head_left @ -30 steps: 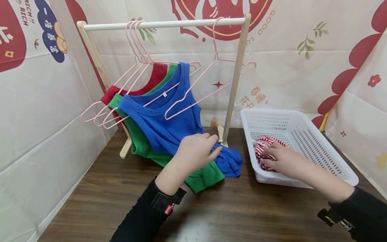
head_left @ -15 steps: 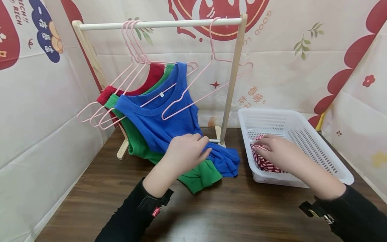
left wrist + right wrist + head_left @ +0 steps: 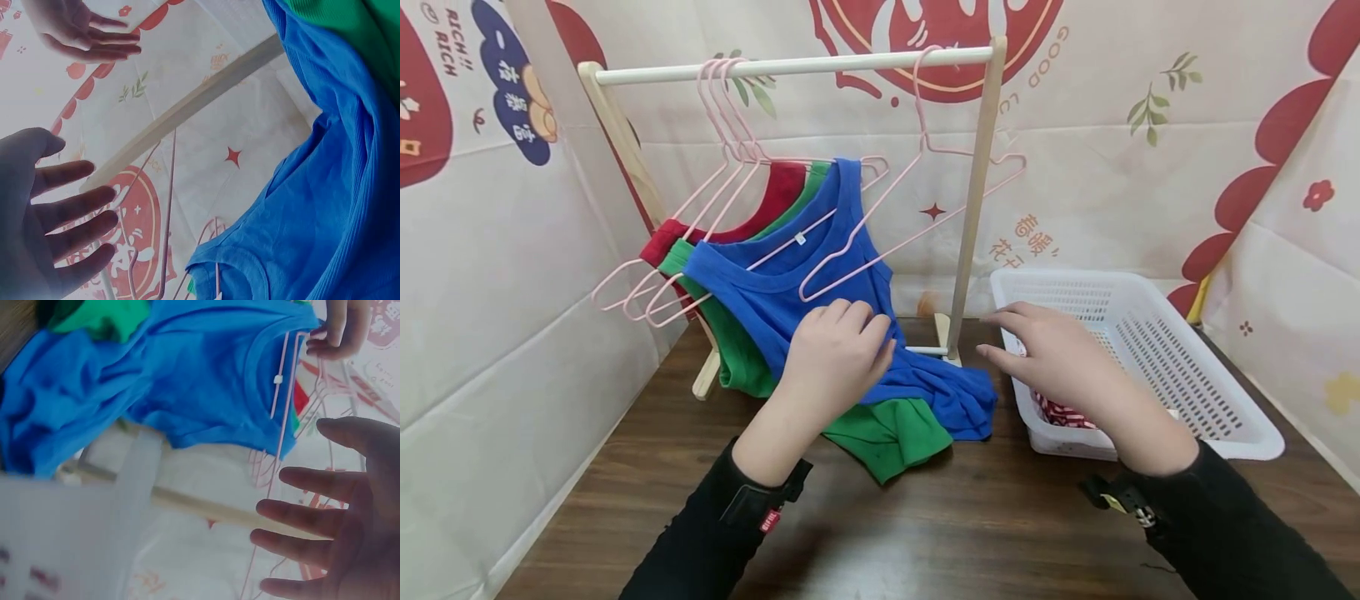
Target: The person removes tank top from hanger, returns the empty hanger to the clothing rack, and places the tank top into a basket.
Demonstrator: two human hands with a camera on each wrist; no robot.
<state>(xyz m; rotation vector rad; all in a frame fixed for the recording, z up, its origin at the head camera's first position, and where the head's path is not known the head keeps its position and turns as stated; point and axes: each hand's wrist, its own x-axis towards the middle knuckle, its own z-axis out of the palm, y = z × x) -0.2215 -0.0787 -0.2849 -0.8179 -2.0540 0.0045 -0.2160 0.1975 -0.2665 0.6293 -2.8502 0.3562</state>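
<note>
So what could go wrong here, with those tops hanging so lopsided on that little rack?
The blue top sits crooked on its pink hanger, hem bunched on the table; a tug from the left hand might pull it off. The right hand, open over the white basket, may snag the empty hanger.

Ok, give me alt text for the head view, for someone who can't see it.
The left hand rests on a blue tank top hanging on a small wooden rack, while the open right hand hovers over a white basket holding a red-and-white striped garment. Green and red tops hang behind the blue one; one pink hanger is bare.
</note>
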